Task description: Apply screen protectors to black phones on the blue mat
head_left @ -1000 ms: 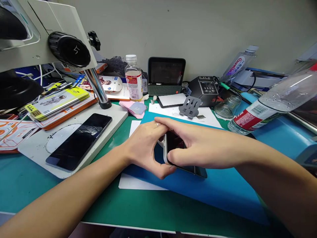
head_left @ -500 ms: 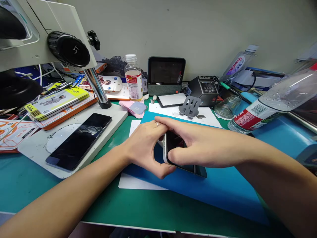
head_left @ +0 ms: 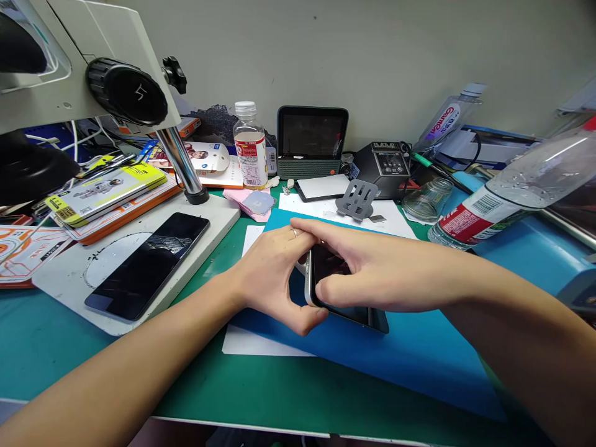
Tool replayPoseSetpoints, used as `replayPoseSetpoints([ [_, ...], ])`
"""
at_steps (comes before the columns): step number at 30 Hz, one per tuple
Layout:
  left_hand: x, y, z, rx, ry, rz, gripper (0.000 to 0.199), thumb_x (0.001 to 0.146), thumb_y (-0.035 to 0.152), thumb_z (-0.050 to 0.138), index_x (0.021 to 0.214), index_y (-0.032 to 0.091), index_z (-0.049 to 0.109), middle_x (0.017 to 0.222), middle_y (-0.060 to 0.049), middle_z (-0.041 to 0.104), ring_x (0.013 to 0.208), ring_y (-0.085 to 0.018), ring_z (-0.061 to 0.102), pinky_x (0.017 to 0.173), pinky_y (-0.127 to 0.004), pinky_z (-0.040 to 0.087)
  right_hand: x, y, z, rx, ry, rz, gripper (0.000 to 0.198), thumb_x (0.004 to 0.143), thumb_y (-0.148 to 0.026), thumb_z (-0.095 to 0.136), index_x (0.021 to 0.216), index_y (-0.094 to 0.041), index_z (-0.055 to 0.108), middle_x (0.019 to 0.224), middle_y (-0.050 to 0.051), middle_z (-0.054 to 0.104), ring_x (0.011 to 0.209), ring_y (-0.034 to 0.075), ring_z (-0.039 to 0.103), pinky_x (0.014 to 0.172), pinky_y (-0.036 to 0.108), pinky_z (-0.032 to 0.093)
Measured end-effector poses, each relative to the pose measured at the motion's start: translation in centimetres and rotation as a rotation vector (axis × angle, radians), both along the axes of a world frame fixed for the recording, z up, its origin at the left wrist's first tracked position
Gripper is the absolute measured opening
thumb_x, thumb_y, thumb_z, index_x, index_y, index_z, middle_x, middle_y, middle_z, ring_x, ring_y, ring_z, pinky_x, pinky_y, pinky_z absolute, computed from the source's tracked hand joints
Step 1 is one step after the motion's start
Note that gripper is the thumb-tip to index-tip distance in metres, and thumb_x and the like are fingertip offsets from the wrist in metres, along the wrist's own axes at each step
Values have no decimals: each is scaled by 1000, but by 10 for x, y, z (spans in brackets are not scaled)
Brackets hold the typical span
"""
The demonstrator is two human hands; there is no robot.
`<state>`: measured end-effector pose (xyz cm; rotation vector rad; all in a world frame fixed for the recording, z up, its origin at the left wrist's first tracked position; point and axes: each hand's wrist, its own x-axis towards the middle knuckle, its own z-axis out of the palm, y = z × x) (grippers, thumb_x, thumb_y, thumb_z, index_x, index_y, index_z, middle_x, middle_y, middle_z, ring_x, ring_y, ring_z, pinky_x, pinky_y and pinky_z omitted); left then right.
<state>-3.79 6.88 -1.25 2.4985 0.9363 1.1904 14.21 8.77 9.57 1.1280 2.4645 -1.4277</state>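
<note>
A smartphone with a black screen and a silvery edge is tilted up at its left end above the blue mat. My right hand lies across it, thumb pressed on the screen, the other fingers mostly hidden at the far side. My left hand curves around the phone's left end, its thumb at the near corner and its fingers under my right fingers at the far corner. Beneath the phone's right part shows a dark flat edge; I cannot tell whether it is a separate thing.
Left, a second phone lies on the white base of a microscope. Behind are a drink bottle, a small display, a grey slotted stand and a black box device. A large bottle leans at right.
Both hands keep the same hold on the phone. The phone's left end looks very slightly shifted to the left; otherwise the scene is almost the same.
</note>
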Motion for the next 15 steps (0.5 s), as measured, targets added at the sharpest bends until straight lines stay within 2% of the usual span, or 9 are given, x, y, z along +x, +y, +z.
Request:
replayPoseSetpoints([
  [10,0,-1,2,-5,-7,5,47,61,53,60,93,19,54,80,-5,62,70,-24,57,62,-36,46,1,3,-2,-58,-19,14,53,73,-22,64,124,-25,51,93,0,67,61,13,54,45,24,41],
  [15,-1,-1,1,-7,-3,-11,49,61,54,64,93,18,54,81,-6,62,71,-24,58,63,-36,46,1,5,-3,-42,-10,16,52,72,-22,65,123,-24,52,94,1,68,65,16,58,48,25,44],
])
